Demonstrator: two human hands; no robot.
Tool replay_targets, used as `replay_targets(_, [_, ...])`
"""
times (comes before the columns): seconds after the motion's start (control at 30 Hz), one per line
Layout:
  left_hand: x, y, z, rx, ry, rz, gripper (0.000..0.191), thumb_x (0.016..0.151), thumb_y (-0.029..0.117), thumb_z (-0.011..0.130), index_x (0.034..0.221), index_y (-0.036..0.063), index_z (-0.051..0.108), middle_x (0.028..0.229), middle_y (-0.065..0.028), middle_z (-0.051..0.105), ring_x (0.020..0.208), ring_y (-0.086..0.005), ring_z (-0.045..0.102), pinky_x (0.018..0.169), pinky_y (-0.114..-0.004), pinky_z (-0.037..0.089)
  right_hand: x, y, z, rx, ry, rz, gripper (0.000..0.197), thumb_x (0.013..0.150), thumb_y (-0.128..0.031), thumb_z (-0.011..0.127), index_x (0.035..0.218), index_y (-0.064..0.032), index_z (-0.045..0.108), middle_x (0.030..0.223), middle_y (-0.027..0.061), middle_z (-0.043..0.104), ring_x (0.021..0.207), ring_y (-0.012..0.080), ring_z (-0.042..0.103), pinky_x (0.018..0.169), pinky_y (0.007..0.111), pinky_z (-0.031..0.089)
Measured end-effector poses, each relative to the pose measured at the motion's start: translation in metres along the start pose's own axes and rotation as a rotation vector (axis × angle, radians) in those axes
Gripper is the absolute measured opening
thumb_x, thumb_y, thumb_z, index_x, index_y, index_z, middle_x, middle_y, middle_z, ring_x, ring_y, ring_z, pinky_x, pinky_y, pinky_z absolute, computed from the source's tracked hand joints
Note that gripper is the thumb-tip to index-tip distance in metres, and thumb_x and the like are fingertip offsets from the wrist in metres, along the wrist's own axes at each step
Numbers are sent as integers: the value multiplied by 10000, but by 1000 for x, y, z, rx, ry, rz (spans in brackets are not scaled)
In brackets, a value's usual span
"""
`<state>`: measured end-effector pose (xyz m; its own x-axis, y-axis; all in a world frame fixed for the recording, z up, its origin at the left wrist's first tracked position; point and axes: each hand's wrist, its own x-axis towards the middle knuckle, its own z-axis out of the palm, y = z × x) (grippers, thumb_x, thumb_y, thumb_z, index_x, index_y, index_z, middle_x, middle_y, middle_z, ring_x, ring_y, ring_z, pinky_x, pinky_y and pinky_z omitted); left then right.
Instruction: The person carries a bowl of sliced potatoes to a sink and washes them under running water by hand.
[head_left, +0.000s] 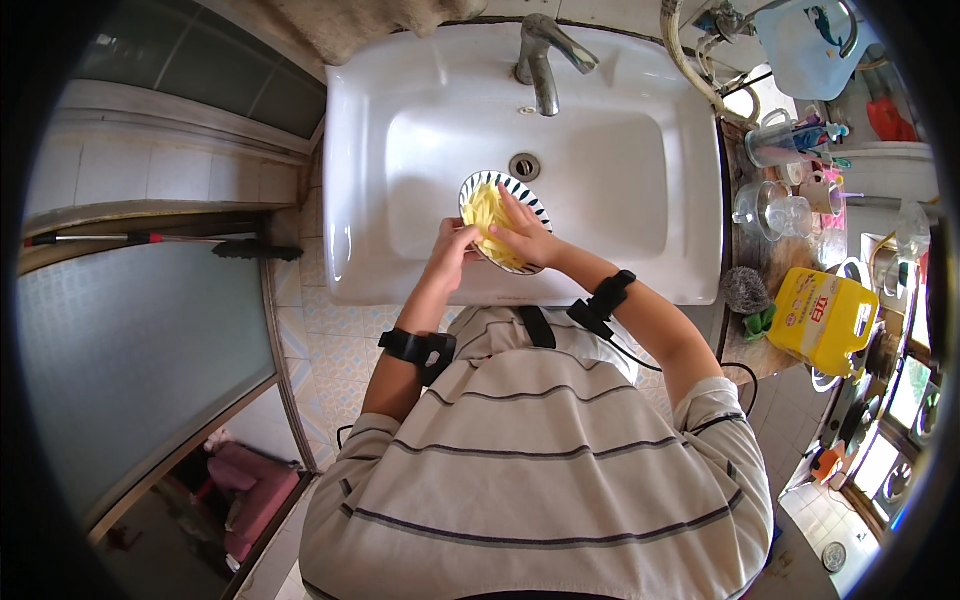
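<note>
A round plate with a dark leaf-like pattern on its white rim is held over the near part of a white ceramic sink. Pale yellow cut strips, perhaps potato, fill it. My left hand grips the plate's near left edge, thumb on top and fingers partly hidden below. My right hand lies flat on the strips with its fingers extended. Beyond the plate are the drain and a metal faucet; no water is seen running from it.
Right of the sink, a counter holds a clear pitcher with brushes or tubes, clear containers, a steel scouring pad, a green cloth or sponge and a yellow jug. A hose hangs at the back right. A sliding door stands left.
</note>
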<state>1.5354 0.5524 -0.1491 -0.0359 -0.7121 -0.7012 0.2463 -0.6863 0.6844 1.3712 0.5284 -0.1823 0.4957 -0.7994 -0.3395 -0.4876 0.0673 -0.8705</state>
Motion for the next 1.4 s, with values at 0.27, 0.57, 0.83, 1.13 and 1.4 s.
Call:
replay_targets(0.27, [17,-4,-11,-187,-169,-77,232,663,70,478,885,12,446,846,-61,498,775,-173,509,668,-323,458,10,-23,-64,267,177,-41,658,817,-405,479,1289,-15,240,1266,206,323,1212,270,272,988,337,219])
replay_targets(0.57, [29,11,31,-469,-240,-83,163,687,-27,452,841,-56,500,858,-110,543,786,-188,524,747,-310,443,29,-49,-111,1116,604,-55,506,853,-389,329,1183,-11,390,999,86,494,931,180,457,839,285,347])
replay_targets(0.83, [34,4,43,-475,-306,-59,249,706,-41,424,947,-78,470,980,-141,540,916,-215,530,811,-332,446,29,-52,-109,1232,716,19,419,839,-406,315,697,-37,453,427,-1,273,380,112,223,392,247,181])
replay_targets(1.13, [33,6,48,-427,-303,-89,347,702,-66,395,1043,-11,429,986,-87,504,861,-172,504,806,-324,444,35,-60,-109,1164,795,79,400,838,-400,324,681,-49,432,409,-23,216,349,88,156,361,253,128])
replay_targets(1.4, [39,14,50,-425,-261,-78,310,701,-69,401,1003,-15,442,950,-88,506,821,-165,500,788,-313,444,50,-63,-137,913,652,135,453,863,-438,301,782,-27,473,496,-11,331,375,81,246,379,223,200])
